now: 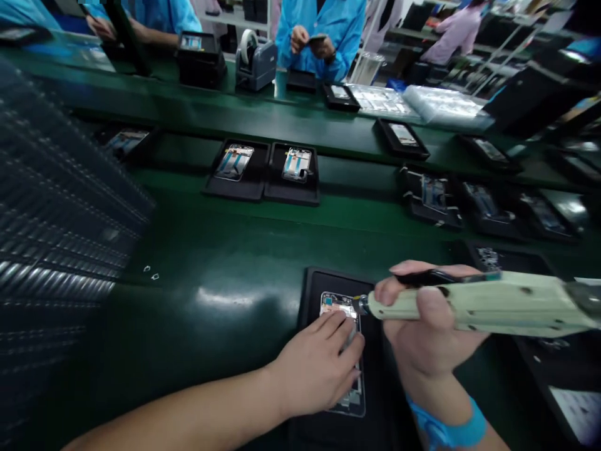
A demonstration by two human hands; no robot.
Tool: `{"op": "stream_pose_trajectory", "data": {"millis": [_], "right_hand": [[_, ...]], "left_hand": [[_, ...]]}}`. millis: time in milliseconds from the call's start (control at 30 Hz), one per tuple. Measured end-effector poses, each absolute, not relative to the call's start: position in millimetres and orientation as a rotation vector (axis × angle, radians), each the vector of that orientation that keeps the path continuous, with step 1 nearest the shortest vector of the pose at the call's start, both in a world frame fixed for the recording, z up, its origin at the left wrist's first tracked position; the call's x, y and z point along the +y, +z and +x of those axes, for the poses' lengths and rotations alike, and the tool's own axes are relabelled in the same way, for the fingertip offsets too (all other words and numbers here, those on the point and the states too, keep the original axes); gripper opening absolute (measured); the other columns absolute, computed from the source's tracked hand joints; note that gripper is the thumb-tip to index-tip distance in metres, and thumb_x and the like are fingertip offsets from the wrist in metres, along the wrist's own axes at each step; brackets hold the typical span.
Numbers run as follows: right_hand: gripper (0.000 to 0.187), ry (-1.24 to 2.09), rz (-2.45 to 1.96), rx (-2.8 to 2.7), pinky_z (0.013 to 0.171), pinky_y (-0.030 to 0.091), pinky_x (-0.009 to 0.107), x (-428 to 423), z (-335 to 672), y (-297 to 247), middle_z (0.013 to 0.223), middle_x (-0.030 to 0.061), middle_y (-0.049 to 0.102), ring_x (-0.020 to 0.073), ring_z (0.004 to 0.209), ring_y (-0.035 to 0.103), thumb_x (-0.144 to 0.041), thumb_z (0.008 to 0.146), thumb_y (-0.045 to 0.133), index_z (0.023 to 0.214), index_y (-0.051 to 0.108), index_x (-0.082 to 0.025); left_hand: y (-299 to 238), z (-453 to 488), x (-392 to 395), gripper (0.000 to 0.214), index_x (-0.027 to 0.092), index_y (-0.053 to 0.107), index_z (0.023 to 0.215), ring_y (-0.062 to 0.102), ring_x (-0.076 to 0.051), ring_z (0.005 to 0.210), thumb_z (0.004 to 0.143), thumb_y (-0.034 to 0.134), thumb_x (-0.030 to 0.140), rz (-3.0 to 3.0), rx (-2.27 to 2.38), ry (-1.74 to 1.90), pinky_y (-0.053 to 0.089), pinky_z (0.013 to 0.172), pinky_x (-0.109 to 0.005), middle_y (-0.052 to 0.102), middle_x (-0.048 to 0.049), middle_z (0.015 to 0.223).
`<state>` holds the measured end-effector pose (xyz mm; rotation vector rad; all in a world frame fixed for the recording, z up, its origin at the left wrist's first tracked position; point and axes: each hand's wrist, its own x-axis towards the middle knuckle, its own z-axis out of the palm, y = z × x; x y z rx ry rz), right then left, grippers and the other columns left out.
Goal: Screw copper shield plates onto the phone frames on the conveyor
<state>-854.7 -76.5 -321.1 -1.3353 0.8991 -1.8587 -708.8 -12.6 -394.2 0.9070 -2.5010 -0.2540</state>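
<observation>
My left hand (319, 366) lies over an opened phone (354, 401), its curled fingers pressing on the phone's upper half and hiding much of it. The phone sits in a black tray (312, 285), with bare internal parts showing at its top end. Closed around a pale green electric screwdriver (507, 304), my right hand (425, 319) keeps the tool nearly level. The screwdriver's metal tip is at the phone's upper right corner, just beyond my left fingertips; I cannot tell whether it touches a screw. A blue band (451, 429) is around my right wrist.
Two black trays with opened phones (235, 163) (297, 164) stand ahead on the green bench (188, 244). More trays (432, 197) line the right. Two tiny pieces (151, 272) lie left. A tape dispenser (256, 62) and co-workers in blue (345, 31) are across the bench.
</observation>
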Motion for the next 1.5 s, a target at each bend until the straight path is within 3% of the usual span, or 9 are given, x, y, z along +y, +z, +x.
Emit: {"op": "stream_pose_trajectory", "data": {"millis": [400,967,1200,1267,1367,1433,1500], "right_hand": [[0.025,-1.632,-1.387,0.818,0.06,0.057,0.031,-72.1,-832.7,-351.6,0.103,0.001,0.067,0.0111,0.062,0.065,-0.016,0.092,0.063,0.11,0.049,-0.025],[0.027,-1.616,-1.367,0.791,0.053,0.056,0.027,-71.6,-828.5,-353.1,0.095,-0.0012,0.065,0.0108,0.06,0.065,-0.018,0.091,0.068,0.11,0.05,-0.025],[0.027,-1.614,-1.36,0.803,0.053,0.056,0.025,-71.7,-824.8,-358.5,0.092,-0.0019,0.065,0.0098,0.059,0.064,-0.017,0.09,0.069,0.108,0.05,-0.024],[0.027,-1.62,-1.344,0.839,0.053,0.056,0.025,-71.5,-825.4,-356.2,0.094,-0.0007,0.066,0.0102,0.059,0.064,-0.017,0.089,0.07,0.107,0.05,-0.023],[0.028,-1.687,-1.277,0.861,0.056,0.059,0.03,-71.2,-836.3,-340.8,0.099,0.0018,0.069,0.0122,0.06,0.066,-0.018,0.087,0.071,0.105,0.051,-0.023],[0.027,-1.811,-1.234,0.82,0.056,0.059,0.033,-69.9,-851.5,-325.8,0.097,0.0029,0.07,0.0142,0.06,0.066,-0.02,0.085,0.071,0.106,0.054,-0.023],[0.024,-1.937,-1.205,0.817,0.054,0.057,0.035,-67.2,-869.4,-313.3,0.094,0.0046,0.071,0.0164,0.057,0.065,-0.021,0.083,0.071,0.104,0.058,-0.021]], "left_hand": [[-393.6,-711.5,-11.3,0.036,0.007,0.061,0.123,0.057,-0.029,0.126,0.1,0.053,0.035,0.929,-2.42,-0.322,0.04,0.119,-0.041,0.064,-0.0145,0.126],[-398.1,-713.5,-10.1,0.034,0.007,0.064,0.118,0.059,-0.03,0.121,0.098,0.056,0.033,0.912,-2.377,-0.323,0.043,0.117,-0.042,0.064,-0.0154,0.125],[-391.8,-708.7,-13.6,0.04,0.007,0.061,0.126,0.055,-0.03,0.13,0.099,0.054,0.035,0.905,-2.41,-0.397,0.04,0.12,-0.043,0.059,-0.0183,0.135],[-390.4,-704.2,-3.0,0.05,0.008,0.057,0.135,0.05,-0.033,0.135,0.1,0.053,0.044,0.918,-2.453,-0.404,0.038,0.121,-0.045,0.055,-0.0187,0.141],[-401.4,-694.7,28.8,0.052,0.018,0.055,0.141,0.041,-0.038,0.143,0.1,0.055,0.049,0.9,-2.513,-0.108,0.041,0.115,-0.056,0.05,-0.0158,0.148],[-414.9,-686.0,47.6,0.043,0.025,0.058,0.137,0.042,-0.037,0.142,0.099,0.061,0.043,0.877,-2.542,0.136,0.046,0.109,-0.056,0.053,-0.0131,0.147],[-424.1,-676.8,50.5,0.048,0.025,0.058,0.138,0.044,-0.038,0.141,0.096,0.065,0.048,0.867,-2.598,0.162,0.048,0.106,-0.059,0.052,-0.0145,0.148]]}}
